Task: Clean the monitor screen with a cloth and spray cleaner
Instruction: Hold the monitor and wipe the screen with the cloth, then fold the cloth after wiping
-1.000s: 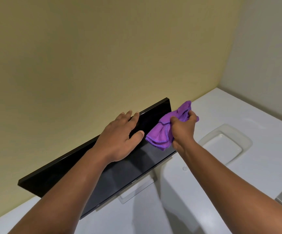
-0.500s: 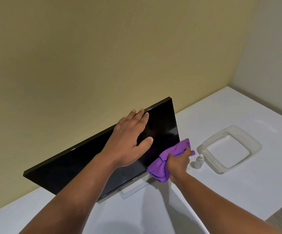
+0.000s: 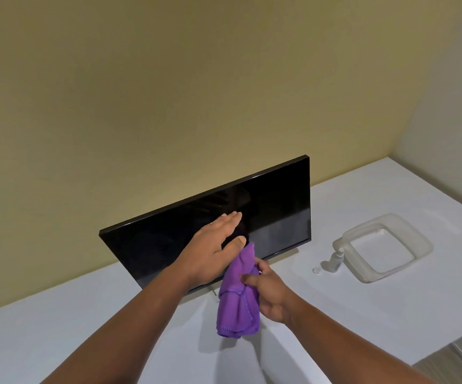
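A black monitor (image 3: 274, 214) stands on the white table (image 3: 58, 328), its dark screen facing me. My left hand (image 3: 213, 250) is stretched out in front of the screen's lower middle with straight fingers; whether it touches the glass I cannot tell. My right hand (image 3: 268, 292) grips a bunched purple cloth (image 3: 238, 300) just below the monitor's bottom edge, and the cloth hangs down from the fingers. A small white spray bottle (image 3: 336, 260) stands on the table to the right of the monitor, with its clear cap (image 3: 316, 270) lying beside it.
A clear square plastic container (image 3: 418, 245) sits on the table to the right, just past the bottle. A yellow wall rises behind the monitor. The table's front right edge drops to a wooden floor (image 3: 445, 364).
My right hand has carried the cloth from the screen's upper right corner down and left, below the bottom edge. My left hand has slid off the top edge to the lower middle.
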